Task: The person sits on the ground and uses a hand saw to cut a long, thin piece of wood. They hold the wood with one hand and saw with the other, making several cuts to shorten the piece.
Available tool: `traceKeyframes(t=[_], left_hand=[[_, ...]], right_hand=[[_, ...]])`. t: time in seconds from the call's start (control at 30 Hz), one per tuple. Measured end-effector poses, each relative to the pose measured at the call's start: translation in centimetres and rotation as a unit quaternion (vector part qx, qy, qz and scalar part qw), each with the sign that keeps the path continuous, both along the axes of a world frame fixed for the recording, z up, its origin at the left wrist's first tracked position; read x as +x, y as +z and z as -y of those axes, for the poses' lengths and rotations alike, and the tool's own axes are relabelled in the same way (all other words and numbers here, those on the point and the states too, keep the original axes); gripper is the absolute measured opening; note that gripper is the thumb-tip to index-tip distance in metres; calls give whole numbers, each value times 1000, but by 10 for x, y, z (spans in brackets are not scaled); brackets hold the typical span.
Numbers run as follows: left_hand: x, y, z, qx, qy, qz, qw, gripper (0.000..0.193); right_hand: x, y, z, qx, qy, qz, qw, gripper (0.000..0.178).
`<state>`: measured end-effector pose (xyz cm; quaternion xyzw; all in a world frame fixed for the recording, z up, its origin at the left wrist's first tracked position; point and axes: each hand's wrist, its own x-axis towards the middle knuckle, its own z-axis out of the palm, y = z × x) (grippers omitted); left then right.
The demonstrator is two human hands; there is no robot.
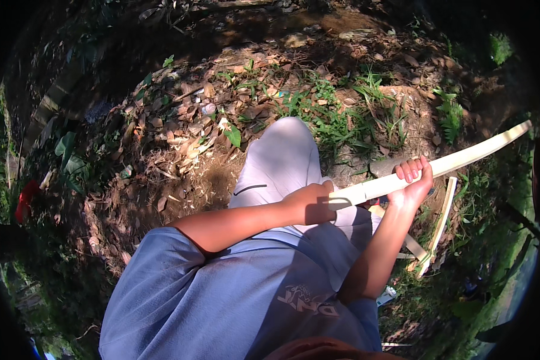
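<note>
Long strip: a pale, flat, slightly bowed strip of wood or bamboo (462, 157) is held across the right of the view, running from the person's lap up toward the right rim.
Left hand: the left hand (309, 204) is closed around the near end of the strip, over the thigh; its grip is tight, though the fingers are mostly hidden.
Right hand: the right hand (413, 180) is wrapped around the strip farther along, fingers curled over the top edge, grip fully closed on it.
Leg: a knee in light trousers (282, 159) is raised beneath the left hand.
Shirt: a blue shirt (222, 288) fills the lower middle.
Ground: dry leaves and grass (342, 114) are spread over bare earth.
Other strips: shorter pale strips (441, 222) lie on the ground below the right hand.
Red object: something red (25, 201) is seen at the far left, too small to identify.
</note>
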<state>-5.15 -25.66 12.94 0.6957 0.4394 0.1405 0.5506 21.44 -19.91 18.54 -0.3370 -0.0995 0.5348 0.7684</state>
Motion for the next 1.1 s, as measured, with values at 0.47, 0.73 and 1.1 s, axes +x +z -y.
traceKeyframes(t=[0.47,0.73,1.1], left_hand=[[-13,38,-5,-244,-153,34,957,52],[-13,-20,-23,-460,-368,244,770,35],[7,23,-21,-493,-261,123,821,28]], right_hand=[[-23,16,50,-39,-71,-45,996,28],[6,6,75,200,80,-9,977,29],[32,22,64,191,97,-28,976,32]])
